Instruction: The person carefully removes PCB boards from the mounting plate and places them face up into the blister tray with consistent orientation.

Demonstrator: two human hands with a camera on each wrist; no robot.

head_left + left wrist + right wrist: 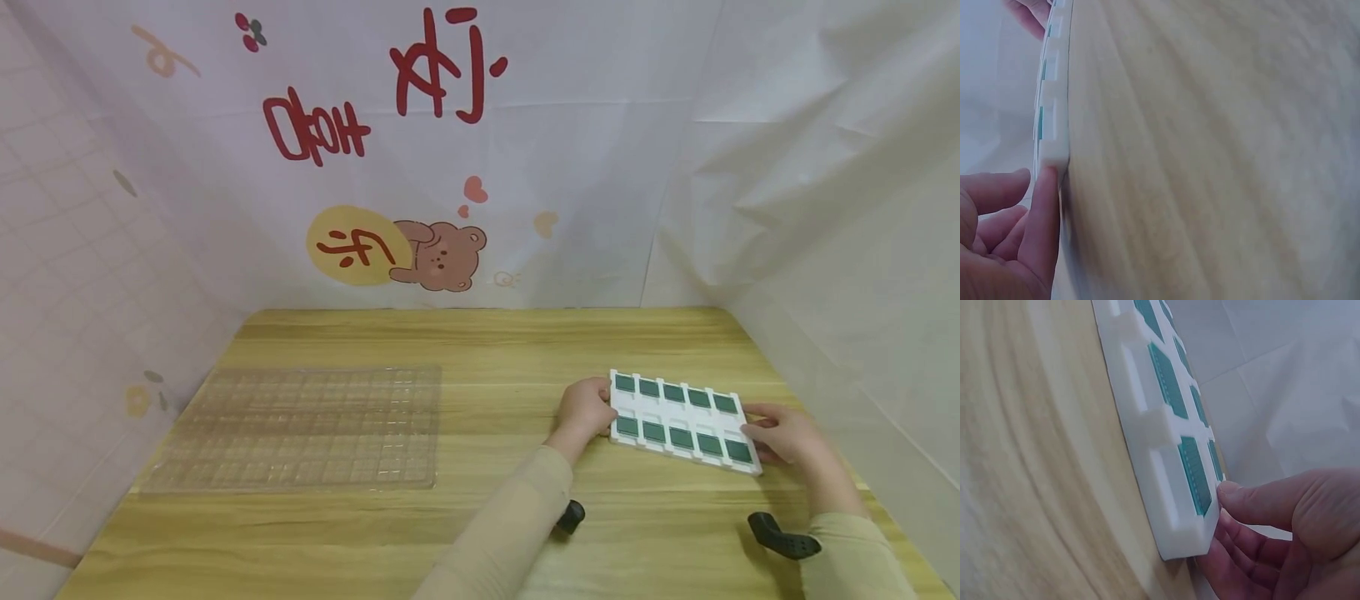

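Note:
A white tray (675, 414) holds two rows of green rectangular pieces (681, 438) in its slots, at the right of the table. My left hand (583, 412) holds the tray's left end; in the left wrist view one finger touches the tray's corner and the thumb is beside it. At the opposite end, my right hand (787, 433) grips the edge. The right wrist view shows the thumb of that hand (1291, 525) on the rim and the other fingers curled below. Whether the tray rests fully on the table I cannot tell.
A clear plastic tray (300, 429) with many small compartments lies on the left of the wooden table (495, 342). Printed white sheets (585, 150) stand behind the table and at both sides. Black devices (783, 537) sit by both wrists.

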